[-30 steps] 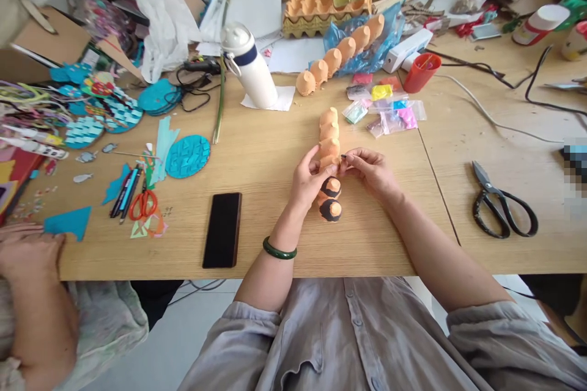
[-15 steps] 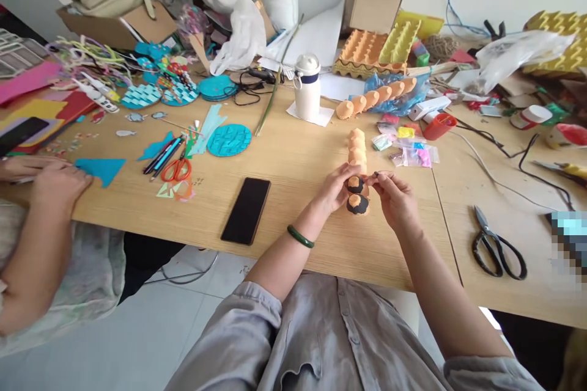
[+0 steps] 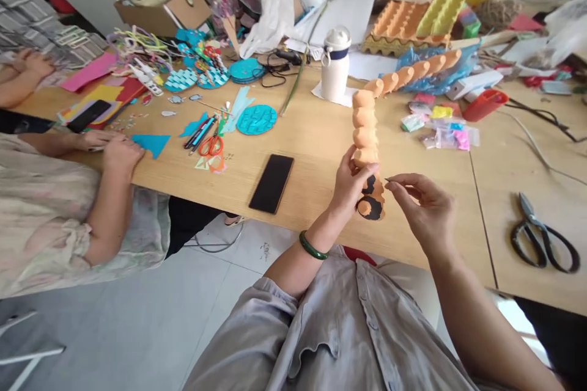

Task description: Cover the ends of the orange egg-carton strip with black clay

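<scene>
My left hand grips an orange egg-carton strip of several bumps, lifted off the wooden table; its near end is painted black. My right hand is just right of the strip, thumb and forefinger pinched on something small and dark that I cannot make out. A green bangle sits on my left wrist.
A black phone lies left of my hands, black scissors to the right. A white bottle, a second carton strip, egg trays, glitter bags and a red cup stand behind. Another person's hands work at left.
My left hand has raised the carton strip off the table and tilted it upright. My right hand has drawn slightly away from it. The camera has swung left.
</scene>
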Available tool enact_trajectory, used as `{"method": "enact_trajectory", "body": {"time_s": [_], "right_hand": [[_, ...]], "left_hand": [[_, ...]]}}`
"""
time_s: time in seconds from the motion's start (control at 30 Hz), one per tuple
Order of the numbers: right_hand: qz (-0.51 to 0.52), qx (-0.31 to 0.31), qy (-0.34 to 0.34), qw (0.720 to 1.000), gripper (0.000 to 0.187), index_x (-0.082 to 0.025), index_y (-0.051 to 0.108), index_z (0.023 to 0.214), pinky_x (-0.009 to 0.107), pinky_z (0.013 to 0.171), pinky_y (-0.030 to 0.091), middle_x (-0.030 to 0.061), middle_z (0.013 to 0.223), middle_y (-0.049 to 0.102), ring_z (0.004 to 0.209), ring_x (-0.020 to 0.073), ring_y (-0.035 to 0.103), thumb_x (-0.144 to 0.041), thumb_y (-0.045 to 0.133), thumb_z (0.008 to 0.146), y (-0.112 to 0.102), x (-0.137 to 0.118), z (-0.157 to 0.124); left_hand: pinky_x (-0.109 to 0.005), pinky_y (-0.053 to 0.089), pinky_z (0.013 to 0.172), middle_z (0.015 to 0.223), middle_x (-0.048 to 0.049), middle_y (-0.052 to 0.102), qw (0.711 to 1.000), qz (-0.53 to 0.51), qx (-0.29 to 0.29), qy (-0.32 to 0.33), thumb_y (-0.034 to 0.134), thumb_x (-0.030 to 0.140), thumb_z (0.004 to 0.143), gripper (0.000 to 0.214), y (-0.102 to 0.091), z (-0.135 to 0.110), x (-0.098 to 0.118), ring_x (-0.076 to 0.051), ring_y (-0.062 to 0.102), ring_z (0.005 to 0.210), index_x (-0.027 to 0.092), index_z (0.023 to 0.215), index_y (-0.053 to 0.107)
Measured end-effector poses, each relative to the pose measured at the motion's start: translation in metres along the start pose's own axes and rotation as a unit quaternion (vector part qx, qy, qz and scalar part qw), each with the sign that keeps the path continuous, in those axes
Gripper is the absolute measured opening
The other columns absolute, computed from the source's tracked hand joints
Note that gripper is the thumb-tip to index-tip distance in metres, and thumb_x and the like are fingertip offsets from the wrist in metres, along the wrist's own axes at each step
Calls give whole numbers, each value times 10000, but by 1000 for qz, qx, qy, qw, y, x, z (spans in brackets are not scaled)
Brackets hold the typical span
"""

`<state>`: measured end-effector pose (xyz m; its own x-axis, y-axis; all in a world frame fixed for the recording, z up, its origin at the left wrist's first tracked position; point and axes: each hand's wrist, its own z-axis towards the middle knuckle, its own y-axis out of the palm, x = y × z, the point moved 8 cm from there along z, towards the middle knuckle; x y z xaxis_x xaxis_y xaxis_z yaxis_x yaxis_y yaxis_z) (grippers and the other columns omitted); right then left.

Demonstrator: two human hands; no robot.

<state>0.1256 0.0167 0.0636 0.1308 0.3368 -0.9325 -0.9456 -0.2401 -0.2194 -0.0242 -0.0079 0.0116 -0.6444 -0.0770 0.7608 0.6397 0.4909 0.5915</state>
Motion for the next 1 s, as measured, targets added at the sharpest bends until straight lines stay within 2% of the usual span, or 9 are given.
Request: {"method": "enact_trajectory", "body": {"time_s": [0.07, 0.13, 0.23, 0.43, 0.57, 0.7, 0.77, 0.87, 1.0], "right_hand": [[4, -16, 2, 1000, 46, -246, 787, 902, 370, 862, 632, 23, 901, 781, 868, 195, 740, -290, 786, 888, 5, -2, -10], [0, -21, 3, 1000, 39, -249, 775, 895, 372, 831, 630, 23, 894, 781, 862, 199, 734, -282, 759, 909, 7, -5, -18], [-21, -19, -20, 999, 52, -251, 768, 904, 376, 809, 618, 24, 887, 780, 858, 202, 712, -271, 735, 939, 8, -13, -27], [-94, 7, -102, 990, 57, -241, 743, 949, 378, 757, 571, 28, 879, 762, 823, 202, 648, -220, 702, 982, 9, -29, -37], [-156, 29, -161, 974, 74, -232, 719, 949, 373, 719, 531, 29, 846, 750, 776, 197, 630, -171, 690, 981, 12, -39, -41], [-221, 48, -202, 953, 96, -242, 696, 965, 366, 695, 533, 34, 842, 759, 770, 210, 657, -155, 663, 990, 16, -46, -45], [-250, 55, -215, 942, 91, -242, 683, 971, 360, 679, 531, 34, 825, 755, 768, 215, 662, -159, 656, 996, 18, -48, -47], [-266, 59, -227, 935, 93, -235, 669, 978, 354, 667, 524, 38, 818, 751, 758, 213, 655, -150, 642, 1005, 20, -50, -48], [-257, 56, -213, 941, 98, -244, 667, 981, 355, 681, 525, 36, 834, 748, 758, 209, 648, -155, 640, 1010, 20, -47, -45]], "left_hand": [[-267, 522, 992, 1270, -57, 743, 998, 14, -3, 63, 781, 195, 824, 607, -2, -8, 4, -202, 691, 1182, 236, 1403, 605], [-284, 524, 1033, 1358, -51, 720, 995, 39, -1, 96, 777, 231, 847, 629, -3, -14, 3, -215, 666, 1267, 267, 1445, 583], [-320, 560, 1022, 1389, -31, 709, 992, 62, -5, 114, 786, 324, 879, 663, -2, -22, 3, -231, 671, 1266, 317, 1498, 547], [-326, 600, 835, 1326, -27, 730, 989, 66, 11, 134, 853, 554, 812, 879, -1, -36, 9, -263, 728, 1103, 396, 1580, 456], [-353, 600, 878, 1418, -35, 690, 987, 85, 34, 134, 835, 668, 772, 975, -3, -41, 8, -290, 710, 1181, 421, 1609, 399], [-360, 579, 973, 1494, -38, 649, 983, 93, 51, 147, 845, 689, 744, 1017, -3, -44, 11, -329, 626, 1356, 422, 1613, 389], [-358, 571, 991, 1475, -54, 657, 981, 106, 61, 152, 833, 704, 747, 1041, -3, -46, 13, -334, 611, 1375, 406, 1628, 364], [-348, 581, 933, 1420, -66, 674, 982, 109, 47, 149, 807, 685, 791, 1004, -2, -45, 12, -307, 670, 1260, 404, 1637, 346], [-330, 585, 901, 1417, -68, 648, 985, 84, -23, 151, 846, 617, 774, 1046, -3, -41, 8, -250, 699, 1114, 402, 1651, 318]]}}
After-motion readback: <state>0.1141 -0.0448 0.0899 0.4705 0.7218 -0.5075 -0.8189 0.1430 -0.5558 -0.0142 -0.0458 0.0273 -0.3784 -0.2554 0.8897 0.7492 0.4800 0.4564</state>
